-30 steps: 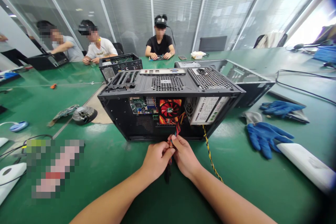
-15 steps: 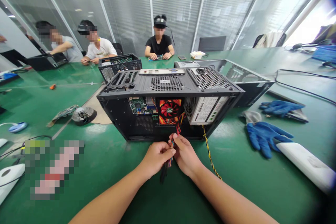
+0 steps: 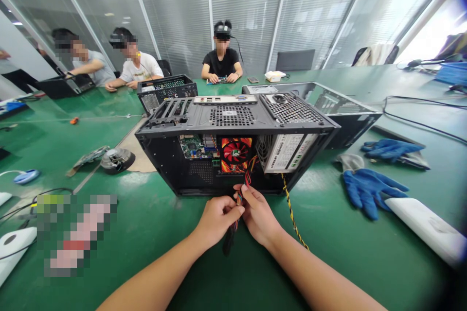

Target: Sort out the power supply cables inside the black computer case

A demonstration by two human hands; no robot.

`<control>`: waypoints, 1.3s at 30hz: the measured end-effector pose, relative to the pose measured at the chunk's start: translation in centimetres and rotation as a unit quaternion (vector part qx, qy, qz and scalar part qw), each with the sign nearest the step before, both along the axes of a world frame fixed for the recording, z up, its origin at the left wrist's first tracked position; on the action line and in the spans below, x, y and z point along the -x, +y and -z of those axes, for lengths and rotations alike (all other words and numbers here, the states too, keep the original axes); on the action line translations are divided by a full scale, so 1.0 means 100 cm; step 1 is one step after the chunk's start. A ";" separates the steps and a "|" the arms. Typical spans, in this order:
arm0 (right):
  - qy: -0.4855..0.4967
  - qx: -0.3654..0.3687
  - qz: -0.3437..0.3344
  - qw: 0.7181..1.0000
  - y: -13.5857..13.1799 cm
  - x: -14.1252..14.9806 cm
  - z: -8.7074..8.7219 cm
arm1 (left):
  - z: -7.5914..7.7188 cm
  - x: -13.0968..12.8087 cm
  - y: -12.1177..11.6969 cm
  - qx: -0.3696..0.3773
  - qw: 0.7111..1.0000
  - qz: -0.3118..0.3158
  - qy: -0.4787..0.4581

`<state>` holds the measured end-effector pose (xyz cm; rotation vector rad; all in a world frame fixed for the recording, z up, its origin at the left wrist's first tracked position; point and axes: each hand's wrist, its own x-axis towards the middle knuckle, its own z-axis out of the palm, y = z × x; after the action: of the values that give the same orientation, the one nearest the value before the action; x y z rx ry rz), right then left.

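Observation:
An open black computer case (image 3: pixel 233 119) lies on its side on the green table (image 3: pixel 164 233), showing a motherboard (image 3: pixel 195 146), a red fan (image 3: pixel 236 151) and a power supply (image 3: pixel 288 150). A bundle of coloured cables (image 3: pixel 247 178) runs out of the case toward me. My left hand (image 3: pixel 218 218) and my right hand (image 3: pixel 258 215) meet just in front of the case, both closed on this bundle. A black cable end (image 3: pixel 228 240) hangs below my hands.
A yellow-black braided cable (image 3: pixel 294 216) trails from the case. Blue gloves (image 3: pixel 368 189) and a white panel (image 3: pixel 426 226) lie to the right. A loose fan (image 3: pixel 117 159) sits to the left. More cases (image 3: pixel 343 112) stand behind. Three people sit at the far side.
My hands have barely shifted on the cable bundle; the black cable end below them has swung slightly left. The case stays put.

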<state>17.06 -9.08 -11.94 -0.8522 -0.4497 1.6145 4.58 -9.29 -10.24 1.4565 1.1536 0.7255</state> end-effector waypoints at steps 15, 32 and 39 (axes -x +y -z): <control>-0.066 -0.016 -0.038 0.997 0.001 -0.005 -0.001 | -0.004 -0.001 -0.001 0.038 0.999 0.004 -0.024; -0.003 -0.027 -0.083 0.996 0.003 -0.011 -0.003 | -0.019 -0.002 -0.001 0.367 0.883 0.013 -0.292; 0.013 -0.020 -0.093 0.995 0.000 -0.009 -0.005 | -0.012 -0.001 0.002 0.328 0.908 0.047 -0.255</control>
<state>17.99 -9.06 -11.45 -0.7765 -0.5562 1.7793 4.71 -9.07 -9.01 0.6869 0.7936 0.5273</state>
